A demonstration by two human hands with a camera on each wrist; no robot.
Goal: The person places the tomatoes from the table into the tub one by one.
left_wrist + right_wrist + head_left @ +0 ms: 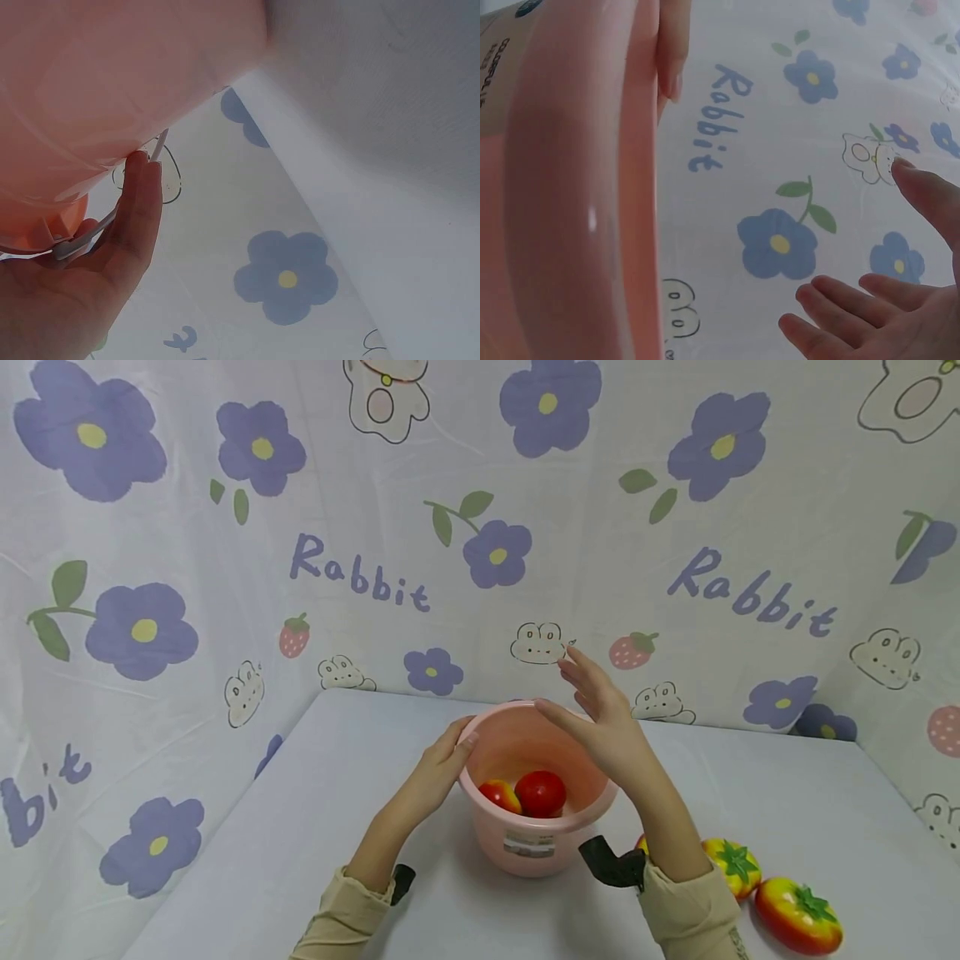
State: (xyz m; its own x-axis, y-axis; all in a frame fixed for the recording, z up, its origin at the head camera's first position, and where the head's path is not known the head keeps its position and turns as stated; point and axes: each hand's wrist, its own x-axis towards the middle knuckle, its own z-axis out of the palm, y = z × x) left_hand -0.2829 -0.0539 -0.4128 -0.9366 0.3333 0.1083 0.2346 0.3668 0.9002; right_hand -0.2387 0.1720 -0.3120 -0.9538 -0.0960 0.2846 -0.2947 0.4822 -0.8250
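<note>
A pink plastic bucket [517, 847] stands on the table, tipped a little toward me. Inside it lie a red tomato-like fruit [541, 793] and a red-and-yellow one [499, 795]. My left hand [431, 772] grips the bucket's left rim, thumb over the edge and fingers along the outer wall. In the left wrist view, a thin pale handle [105, 221] runs by those fingers. Above the bucket's right rim, my right hand [603, 722] is raised with fingers spread and holds nothing. The right wrist view shows the same open palm [885, 319] apart from the rim.
To the right of the bucket, beside my right forearm, lie red-and-yellow fruits with green leafy tops, one [798, 917] in front and one [733, 868] behind it. Another is mostly hidden by the arm. A patterned cloth [600, 510] hangs behind the pale table [360, 752].
</note>
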